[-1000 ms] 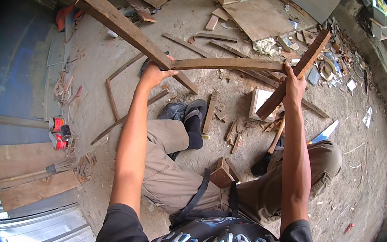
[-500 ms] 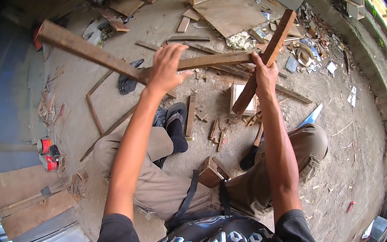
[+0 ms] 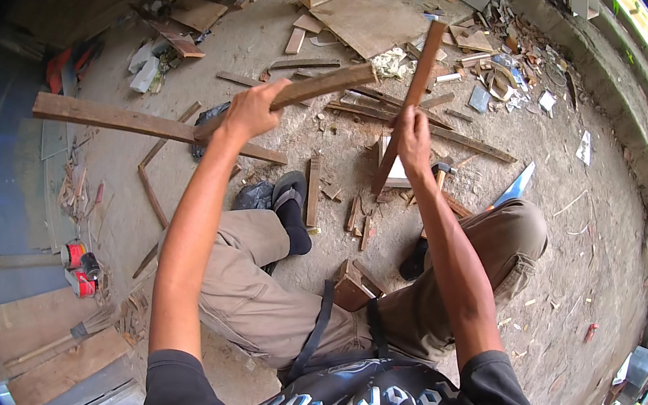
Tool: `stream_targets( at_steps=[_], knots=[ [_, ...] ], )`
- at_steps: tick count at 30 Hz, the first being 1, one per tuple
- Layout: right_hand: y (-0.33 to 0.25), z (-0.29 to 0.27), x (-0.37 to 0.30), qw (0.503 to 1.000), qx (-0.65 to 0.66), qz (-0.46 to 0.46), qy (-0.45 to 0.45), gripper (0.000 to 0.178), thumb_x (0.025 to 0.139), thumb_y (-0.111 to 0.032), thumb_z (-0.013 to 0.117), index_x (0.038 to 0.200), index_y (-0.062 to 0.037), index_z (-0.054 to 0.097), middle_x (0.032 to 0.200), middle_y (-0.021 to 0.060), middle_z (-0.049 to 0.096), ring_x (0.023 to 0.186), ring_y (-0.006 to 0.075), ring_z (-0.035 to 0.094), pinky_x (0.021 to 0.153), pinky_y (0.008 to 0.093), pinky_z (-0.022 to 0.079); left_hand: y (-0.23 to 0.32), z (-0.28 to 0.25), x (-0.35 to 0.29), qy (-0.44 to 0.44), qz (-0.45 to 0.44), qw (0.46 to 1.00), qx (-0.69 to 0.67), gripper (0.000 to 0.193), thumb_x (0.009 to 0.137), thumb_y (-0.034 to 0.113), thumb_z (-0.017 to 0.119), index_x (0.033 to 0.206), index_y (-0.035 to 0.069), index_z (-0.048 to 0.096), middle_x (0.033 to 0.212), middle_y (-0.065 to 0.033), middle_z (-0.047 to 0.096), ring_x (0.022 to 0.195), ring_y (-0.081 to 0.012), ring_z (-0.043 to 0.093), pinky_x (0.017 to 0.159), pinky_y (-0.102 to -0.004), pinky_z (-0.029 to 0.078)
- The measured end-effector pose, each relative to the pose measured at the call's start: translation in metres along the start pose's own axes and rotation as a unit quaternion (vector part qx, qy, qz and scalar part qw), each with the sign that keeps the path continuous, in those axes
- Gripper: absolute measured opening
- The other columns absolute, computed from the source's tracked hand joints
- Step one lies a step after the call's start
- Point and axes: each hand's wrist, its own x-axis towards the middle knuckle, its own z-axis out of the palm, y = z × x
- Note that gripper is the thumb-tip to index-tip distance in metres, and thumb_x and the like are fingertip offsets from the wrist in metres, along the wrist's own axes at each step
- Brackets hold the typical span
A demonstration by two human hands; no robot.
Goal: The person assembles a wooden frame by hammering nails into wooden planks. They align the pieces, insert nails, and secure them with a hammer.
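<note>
My left hand (image 3: 253, 111) is closed round one arm of a joined wooden frame (image 3: 116, 119), two brown battens meeting roughly in a T. That gripped arm slants up to the right, ending short of the other batten. My right hand (image 3: 413, 139) grips a separate wooden batten (image 3: 423, 65) near its middle, held steeply with its upper end leaning right. Behind its lower end, a small wooden box (image 3: 397, 181) with a white inside is partly hidden. Close to my right forearm, a hammer (image 3: 443, 170) shows its head.
A handsaw blade (image 3: 514, 185) lies by my right knee. Loose battens (image 3: 461, 138) and a plywood sheet (image 3: 374, 24) lie ahead on the concrete floor. Between my legs stands a small wooden box (image 3: 350, 288). Red cans (image 3: 75, 256) are at left; a concrete step (image 3: 629, 151) runs along the right.
The frame and the right batten, which met before, are now apart. My left hand has gone from spread fingers to a grip on the frame, which swung left and down. The right batten stands steeper.
</note>
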Motion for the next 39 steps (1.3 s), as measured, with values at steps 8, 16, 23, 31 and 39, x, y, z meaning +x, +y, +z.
stream_targets(
  at_steps=[8, 16, 23, 31, 39],
  knots=[
    [0.097, 0.019, -0.036, 0.994, -0.070, -0.017, -0.087, 0.045, 0.102, -0.036, 0.054, 0.124, 0.0004, 0.040, 0.098, 0.0121, 0.057, 0.089, 0.0198, 0.054, 0.080, 0.0363, 0.047, 0.018, 0.007, 0.013, 0.197, 0.122, 0.973, -0.010, 0.050, 0.090, 0.031, 0.068, 0.135, 0.021, 0.049, 0.110, -0.0072, 0.065, 0.105, -0.0294, 0.063, 0.083, -0.0444, 0.048],
    [0.093, 0.019, -0.032, 0.983, -0.151, 0.037, -0.094, 0.042, 0.093, -0.029, 0.064, 0.117, 0.0003, 0.045, 0.095, 0.0179, 0.060, 0.088, 0.0265, 0.060, 0.078, 0.0385, 0.049, 0.039, 0.019, 0.025, 0.160, 0.076, 0.984, -0.021, 0.053, 0.092, 0.058, 0.056, 0.128, 0.019, 0.057, 0.111, -0.0111, 0.067, 0.101, -0.0341, 0.065, 0.086, -0.0464, 0.051],
    [0.114, 0.026, -0.025, 0.975, -0.195, -0.064, -0.085, 0.033, 0.094, -0.028, 0.068, 0.105, -0.0030, 0.051, 0.082, 0.0094, 0.059, 0.074, 0.0190, 0.056, 0.069, 0.0356, 0.049, 0.057, 0.030, 0.032, 0.122, 0.108, 0.985, -0.060, 0.059, 0.093, 0.061, 0.052, 0.131, 0.015, 0.057, 0.122, -0.0173, 0.064, 0.109, -0.0386, 0.064, 0.090, -0.0491, 0.053],
    [0.088, 0.023, -0.015, 0.970, -0.215, -0.039, -0.106, 0.045, 0.088, -0.025, 0.074, 0.115, 0.0022, 0.050, 0.104, 0.0262, 0.065, 0.096, 0.0393, 0.065, 0.082, 0.0439, 0.050, 0.072, 0.018, 0.035, 0.043, 0.059, 0.994, -0.084, 0.060, 0.090, 0.060, 0.058, 0.132, 0.017, 0.056, 0.124, -0.0137, 0.065, 0.107, -0.0379, 0.065, 0.086, -0.0483, 0.055],
    [0.033, 0.020, 0.001, 0.980, -0.168, -0.108, -0.017, 0.043, 0.088, -0.021, 0.073, 0.117, 0.0014, 0.050, 0.096, 0.0241, 0.066, 0.090, 0.0396, 0.065, 0.078, 0.0429, 0.051, 0.073, 0.026, 0.040, 0.040, 0.083, 0.992, -0.084, 0.058, 0.089, 0.065, 0.056, 0.124, 0.018, 0.060, 0.108, -0.0150, 0.069, 0.096, -0.0413, 0.068, 0.079, -0.0503, 0.056]
  ],
)
